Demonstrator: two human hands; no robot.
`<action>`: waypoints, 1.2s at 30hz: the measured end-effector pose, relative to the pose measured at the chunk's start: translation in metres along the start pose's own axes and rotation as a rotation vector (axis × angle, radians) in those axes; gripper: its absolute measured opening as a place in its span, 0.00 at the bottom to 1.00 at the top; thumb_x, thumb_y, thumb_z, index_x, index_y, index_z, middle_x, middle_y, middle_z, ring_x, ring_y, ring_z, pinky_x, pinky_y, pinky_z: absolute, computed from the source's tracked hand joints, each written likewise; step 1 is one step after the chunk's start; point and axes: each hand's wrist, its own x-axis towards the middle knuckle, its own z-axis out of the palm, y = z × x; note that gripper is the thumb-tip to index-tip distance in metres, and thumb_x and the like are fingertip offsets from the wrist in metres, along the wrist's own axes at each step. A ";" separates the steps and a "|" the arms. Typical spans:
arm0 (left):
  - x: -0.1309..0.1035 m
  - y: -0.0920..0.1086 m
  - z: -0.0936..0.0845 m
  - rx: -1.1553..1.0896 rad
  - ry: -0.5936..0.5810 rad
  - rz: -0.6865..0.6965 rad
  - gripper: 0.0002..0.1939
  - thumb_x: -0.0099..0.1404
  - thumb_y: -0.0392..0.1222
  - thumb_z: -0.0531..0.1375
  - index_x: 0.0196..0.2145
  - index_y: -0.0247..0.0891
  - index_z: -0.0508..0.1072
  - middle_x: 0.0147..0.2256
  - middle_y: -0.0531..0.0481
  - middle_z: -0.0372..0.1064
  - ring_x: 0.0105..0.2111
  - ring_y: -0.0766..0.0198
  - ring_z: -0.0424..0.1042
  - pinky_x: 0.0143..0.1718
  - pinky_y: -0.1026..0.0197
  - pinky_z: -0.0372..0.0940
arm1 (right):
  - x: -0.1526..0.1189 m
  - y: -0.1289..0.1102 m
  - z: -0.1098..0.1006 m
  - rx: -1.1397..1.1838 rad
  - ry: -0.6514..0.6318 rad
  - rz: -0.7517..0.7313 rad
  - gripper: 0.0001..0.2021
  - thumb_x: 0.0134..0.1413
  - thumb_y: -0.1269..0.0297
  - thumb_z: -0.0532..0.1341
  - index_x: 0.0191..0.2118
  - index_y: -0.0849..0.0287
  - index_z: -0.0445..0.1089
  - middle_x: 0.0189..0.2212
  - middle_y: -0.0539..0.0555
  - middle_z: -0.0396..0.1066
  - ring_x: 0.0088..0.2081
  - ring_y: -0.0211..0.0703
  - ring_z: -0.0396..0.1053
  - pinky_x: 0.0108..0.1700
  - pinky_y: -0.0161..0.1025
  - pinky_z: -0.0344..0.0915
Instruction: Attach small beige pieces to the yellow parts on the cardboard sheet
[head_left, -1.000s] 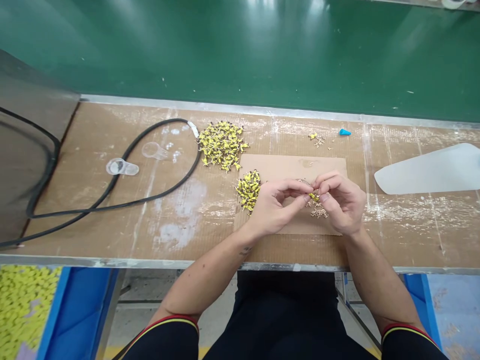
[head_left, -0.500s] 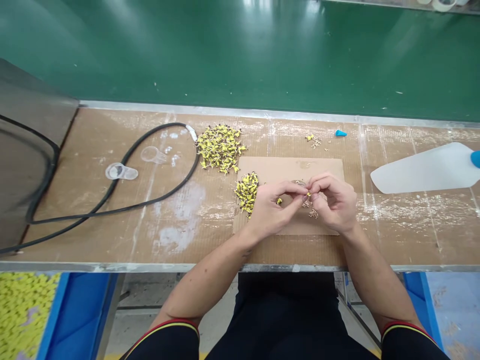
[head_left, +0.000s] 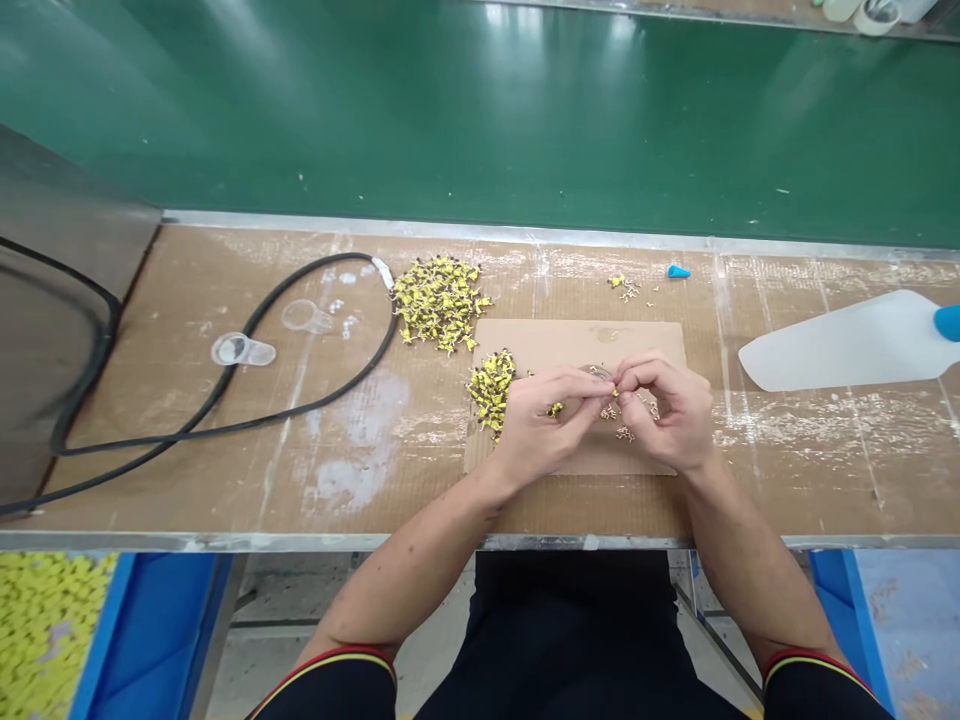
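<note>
My left hand [head_left: 551, 415] and my right hand [head_left: 666, 405] meet fingertip to fingertip above a cardboard sheet [head_left: 555, 345]. Pinched between them is a tiny yellow piece [head_left: 616, 392], mostly covered by the fingers. Small pale pieces [head_left: 624, 433] lie on the sheet below my hands, beside a round clear dish partly hidden by them. Left of my left hand sits a small pile of yellow and dark figures [head_left: 491, 390]. Beyond the sheet's far left corner is a larger heap of the same figures [head_left: 441, 300].
A black cable [head_left: 300, 405] loops over the left side of the table, near two clear plastic scoops [head_left: 244, 349]. A white bottle [head_left: 847, 340] with a blue end lies at right. A blue cap [head_left: 678, 272] rests farther back. Below left stands a blue bin [head_left: 161, 620] with yellow pieces.
Both hands stay pinched together, with slight finger movement around the tiny yellow piece. The whole view has shifted slightly; the heaps look the same.
</note>
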 end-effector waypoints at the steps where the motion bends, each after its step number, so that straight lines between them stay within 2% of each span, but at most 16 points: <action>1: 0.000 0.000 0.000 0.002 -0.001 0.004 0.06 0.66 0.30 0.66 0.37 0.39 0.82 0.36 0.46 0.83 0.37 0.63 0.83 0.42 0.62 0.78 | 0.000 0.000 0.000 -0.004 0.004 0.001 0.07 0.56 0.74 0.60 0.33 0.54 0.69 0.30 0.51 0.75 0.32 0.41 0.74 0.34 0.40 0.72; 15: 0.000 0.001 -0.001 0.048 -0.001 0.051 0.08 0.65 0.27 0.66 0.38 0.37 0.81 0.37 0.47 0.83 0.37 0.66 0.82 0.42 0.67 0.77 | 0.000 -0.001 0.001 0.017 0.008 -0.029 0.07 0.55 0.76 0.62 0.33 0.56 0.70 0.31 0.51 0.75 0.31 0.38 0.73 0.33 0.37 0.71; 24: 0.000 0.001 -0.004 0.043 -0.007 0.077 0.09 0.65 0.26 0.66 0.39 0.37 0.81 0.37 0.47 0.82 0.36 0.67 0.82 0.40 0.68 0.77 | 0.000 0.000 0.000 0.122 -0.025 0.023 0.08 0.56 0.77 0.62 0.34 0.55 0.71 0.31 0.51 0.74 0.31 0.38 0.72 0.33 0.36 0.70; 31: 0.002 0.000 -0.007 0.096 -0.047 0.149 0.10 0.65 0.25 0.65 0.38 0.37 0.80 0.36 0.48 0.82 0.36 0.67 0.82 0.39 0.68 0.76 | 0.000 -0.002 -0.001 0.211 -0.080 0.138 0.07 0.55 0.76 0.62 0.31 0.55 0.70 0.29 0.49 0.72 0.30 0.38 0.71 0.32 0.37 0.68; 33: 0.000 -0.001 -0.008 0.105 -0.044 0.170 0.12 0.65 0.25 0.65 0.44 0.38 0.78 0.36 0.49 0.82 0.36 0.67 0.82 0.40 0.67 0.76 | 0.000 -0.002 -0.001 0.235 -0.093 0.158 0.07 0.54 0.76 0.62 0.31 0.55 0.71 0.29 0.49 0.72 0.30 0.38 0.71 0.33 0.37 0.67; 36: -0.004 -0.002 -0.007 0.069 -0.025 0.152 0.24 0.67 0.27 0.63 0.58 0.40 0.70 0.35 0.52 0.79 0.34 0.68 0.80 0.42 0.66 0.76 | 0.000 -0.002 -0.002 0.252 -0.106 0.177 0.07 0.54 0.76 0.63 0.30 0.55 0.70 0.29 0.49 0.72 0.31 0.38 0.71 0.34 0.38 0.68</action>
